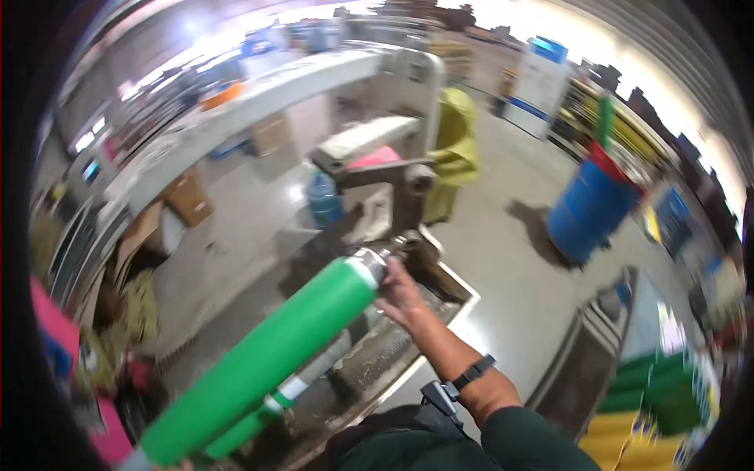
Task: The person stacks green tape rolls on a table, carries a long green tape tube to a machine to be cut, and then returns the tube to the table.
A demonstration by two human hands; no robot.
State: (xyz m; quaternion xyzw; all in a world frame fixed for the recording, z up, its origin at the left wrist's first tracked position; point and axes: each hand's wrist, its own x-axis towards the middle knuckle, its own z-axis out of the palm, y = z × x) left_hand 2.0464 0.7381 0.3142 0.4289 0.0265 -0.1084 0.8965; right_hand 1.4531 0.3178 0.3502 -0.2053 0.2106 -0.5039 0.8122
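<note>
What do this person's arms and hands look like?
The right hand is ungloved. Its bare forearm wears a black strap carrying a boxy dark device. Above that sits a dark fabric sleeve. The left hand cannot be made out.

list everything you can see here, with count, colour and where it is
large roll: 1, green, lower left to centre
smaller roll: 1, green, below the large roll
machine frame: 1, grey-brown, centre
long beam: 1, white, upper left
water jug: 1, blue, left of the machine frame
plastic chair: 1, yellow, behind the machine frame
cardboard boxes: at least 2, brown, left
drum: 1, blue with red top, right
cabinet-like box: 1, white and blue, upper right
stacked bundles: several, green and yellow, lower right
strapped device: 1, dark, right forearm
right hand: 1, bare, at the large roll's upper end
</note>
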